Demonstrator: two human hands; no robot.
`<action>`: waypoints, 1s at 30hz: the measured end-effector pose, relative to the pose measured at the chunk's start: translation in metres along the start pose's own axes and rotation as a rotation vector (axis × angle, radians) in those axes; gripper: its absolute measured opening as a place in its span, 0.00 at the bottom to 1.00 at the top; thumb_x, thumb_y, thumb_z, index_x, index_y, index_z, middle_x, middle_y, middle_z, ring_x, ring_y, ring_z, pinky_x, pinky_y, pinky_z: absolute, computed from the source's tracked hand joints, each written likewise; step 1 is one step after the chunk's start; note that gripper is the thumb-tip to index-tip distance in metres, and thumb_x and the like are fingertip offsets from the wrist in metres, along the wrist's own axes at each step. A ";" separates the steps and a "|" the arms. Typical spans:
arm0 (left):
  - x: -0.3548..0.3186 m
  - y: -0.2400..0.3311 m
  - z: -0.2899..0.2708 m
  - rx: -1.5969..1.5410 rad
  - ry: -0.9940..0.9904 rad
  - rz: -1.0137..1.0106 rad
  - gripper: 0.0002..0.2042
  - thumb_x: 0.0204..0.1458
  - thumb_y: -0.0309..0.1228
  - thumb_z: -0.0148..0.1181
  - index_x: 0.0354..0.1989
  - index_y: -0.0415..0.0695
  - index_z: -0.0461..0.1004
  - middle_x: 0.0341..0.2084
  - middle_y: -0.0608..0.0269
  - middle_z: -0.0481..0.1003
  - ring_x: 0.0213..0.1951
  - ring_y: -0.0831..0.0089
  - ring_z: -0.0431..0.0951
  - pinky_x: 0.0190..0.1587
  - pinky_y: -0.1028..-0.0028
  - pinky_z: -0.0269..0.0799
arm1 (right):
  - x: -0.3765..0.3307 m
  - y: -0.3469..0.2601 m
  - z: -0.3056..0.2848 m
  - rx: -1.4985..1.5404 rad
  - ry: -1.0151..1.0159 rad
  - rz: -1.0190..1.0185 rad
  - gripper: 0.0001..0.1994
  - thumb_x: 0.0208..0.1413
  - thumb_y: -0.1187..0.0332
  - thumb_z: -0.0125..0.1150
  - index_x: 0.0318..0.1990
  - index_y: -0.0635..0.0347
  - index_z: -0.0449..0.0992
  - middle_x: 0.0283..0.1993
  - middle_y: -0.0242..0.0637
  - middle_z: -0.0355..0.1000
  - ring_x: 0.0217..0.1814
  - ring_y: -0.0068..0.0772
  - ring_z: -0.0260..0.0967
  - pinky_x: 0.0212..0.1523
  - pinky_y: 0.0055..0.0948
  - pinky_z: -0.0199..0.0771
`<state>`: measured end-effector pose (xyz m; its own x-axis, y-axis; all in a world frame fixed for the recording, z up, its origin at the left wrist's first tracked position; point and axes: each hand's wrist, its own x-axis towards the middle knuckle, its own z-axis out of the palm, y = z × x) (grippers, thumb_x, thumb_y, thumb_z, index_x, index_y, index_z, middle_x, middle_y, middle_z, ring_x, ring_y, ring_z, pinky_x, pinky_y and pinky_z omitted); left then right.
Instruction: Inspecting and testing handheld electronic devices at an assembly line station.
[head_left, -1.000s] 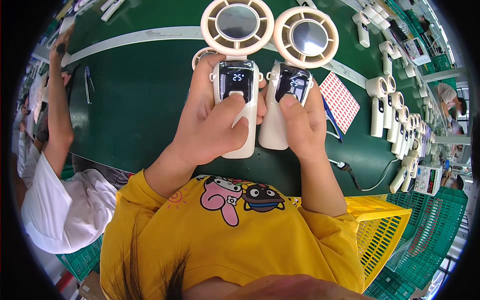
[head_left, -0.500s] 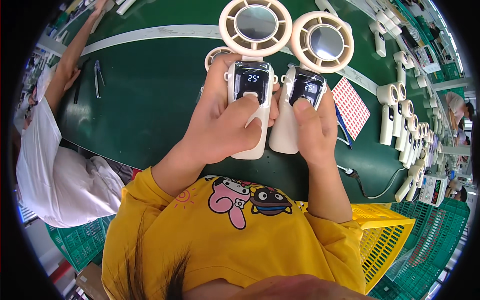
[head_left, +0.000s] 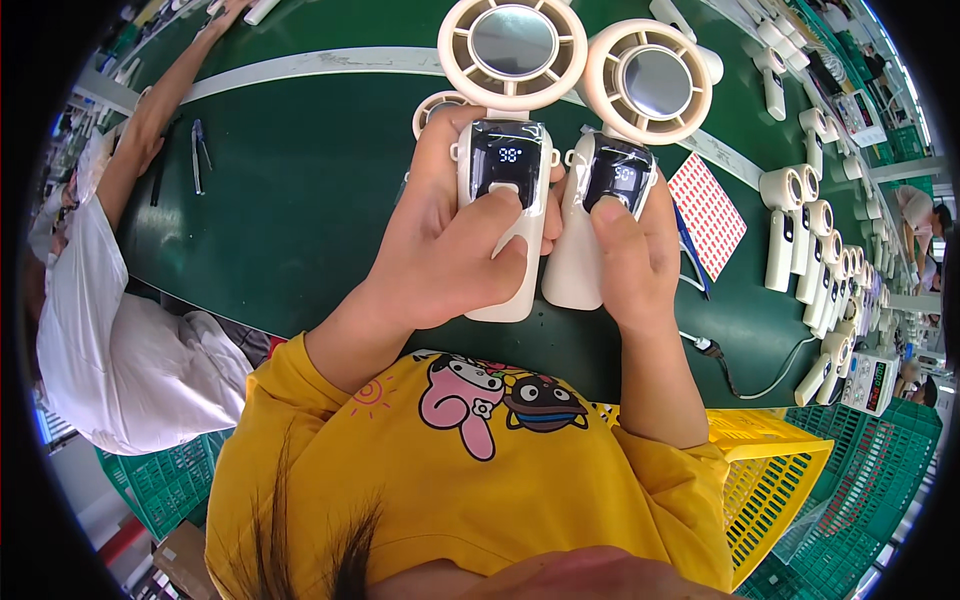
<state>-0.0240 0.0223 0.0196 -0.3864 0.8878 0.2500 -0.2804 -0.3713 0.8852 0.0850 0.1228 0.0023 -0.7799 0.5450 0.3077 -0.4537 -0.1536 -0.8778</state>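
Observation:
Two cream handheld fans are held side by side above the green table. My left hand (head_left: 445,240) is closed round the left fan (head_left: 500,285), its thumb pressing the button below the lit display. The right fan (head_left: 572,265) sits in my right hand (head_left: 635,250), with that thumb also on the button under its lit screen. Both round heads with mirror-like centres point away from me. Clear film covers the two dark screens. Part of another fan head (head_left: 437,105) shows behind my left hand.
On the right are a red-and-white label sheet (head_left: 708,215), a blue pen (head_left: 690,250), a cable (head_left: 745,385), rows of fans (head_left: 780,250) and a small meter (head_left: 868,382). A pen (head_left: 197,160) lies left, near a co-worker's arm (head_left: 150,115). A yellow crate (head_left: 775,480) stands beside me.
The digits on both fan screens have changed to higher values. Both thumbs stay on the buttons. The co-worker's hand at the upper left has shifted slightly.

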 end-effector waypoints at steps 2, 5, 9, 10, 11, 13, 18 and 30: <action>0.000 0.000 0.000 0.023 0.001 0.004 0.33 0.34 0.17 0.33 0.57 0.39 0.43 0.42 0.44 0.64 0.29 0.65 0.68 0.33 0.69 0.65 | 0.000 0.000 -0.001 0.016 -0.008 0.013 0.13 0.51 0.76 0.42 0.46 0.67 0.56 0.35 0.45 0.64 0.28 0.30 0.64 0.30 0.25 0.69; 0.000 0.002 0.000 0.033 0.007 -0.009 0.32 0.34 0.17 0.34 0.56 0.38 0.43 0.40 0.46 0.64 0.28 0.67 0.68 0.32 0.71 0.66 | 0.001 0.000 0.000 0.042 -0.017 0.013 0.13 0.51 0.76 0.41 0.46 0.67 0.56 0.35 0.45 0.64 0.28 0.30 0.63 0.30 0.25 0.69; 0.002 0.005 0.002 0.030 0.026 -0.048 0.28 0.35 0.13 0.37 0.52 0.35 0.45 0.33 0.52 0.65 0.27 0.73 0.69 0.31 0.78 0.67 | 0.001 -0.001 0.001 0.096 -0.038 -0.006 0.13 0.51 0.77 0.41 0.46 0.67 0.56 0.35 0.45 0.64 0.29 0.30 0.63 0.30 0.26 0.69; 0.002 0.005 0.002 0.023 0.029 -0.037 0.28 0.35 0.13 0.38 0.52 0.35 0.45 0.33 0.51 0.65 0.27 0.73 0.69 0.31 0.78 0.67 | 0.001 -0.001 0.001 0.092 -0.043 0.004 0.13 0.52 0.76 0.41 0.46 0.67 0.56 0.35 0.44 0.64 0.29 0.30 0.63 0.30 0.25 0.69; 0.001 0.004 0.002 0.015 0.032 -0.026 0.28 0.35 0.13 0.38 0.52 0.35 0.45 0.33 0.51 0.65 0.27 0.73 0.69 0.31 0.78 0.67 | 0.001 0.000 0.000 0.089 -0.048 0.014 0.13 0.52 0.76 0.42 0.46 0.67 0.56 0.35 0.44 0.64 0.29 0.30 0.63 0.30 0.25 0.69; 0.001 0.002 0.002 -0.001 0.039 -0.003 0.28 0.35 0.13 0.39 0.52 0.35 0.45 0.34 0.51 0.65 0.27 0.73 0.69 0.30 0.78 0.67 | -0.001 0.001 -0.002 0.081 -0.058 0.035 0.13 0.52 0.75 0.42 0.46 0.67 0.56 0.36 0.44 0.64 0.30 0.29 0.62 0.31 0.25 0.69; 0.000 0.002 0.004 -0.027 0.113 -0.003 0.28 0.36 0.13 0.40 0.51 0.36 0.46 0.35 0.50 0.66 0.26 0.72 0.69 0.28 0.78 0.67 | -0.002 0.009 0.000 -0.265 0.110 -0.007 0.13 0.54 0.70 0.43 0.45 0.68 0.57 0.34 0.44 0.65 0.26 0.28 0.63 0.28 0.25 0.68; -0.002 0.032 -0.101 0.774 0.788 -0.112 0.18 0.46 0.37 0.53 0.38 0.32 0.66 0.31 0.51 0.69 0.29 0.66 0.72 0.30 0.73 0.68 | 0.019 0.008 -0.016 -0.960 0.299 0.607 0.16 0.56 0.60 0.45 0.35 0.68 0.67 0.30 0.46 0.68 0.16 0.40 0.63 0.20 0.31 0.65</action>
<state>-0.1211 -0.0193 0.0077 -0.9207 0.3825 0.0774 0.1697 0.2138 0.9620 0.0735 0.1456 -0.0050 -0.5662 0.7876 -0.2430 0.5687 0.1600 -0.8068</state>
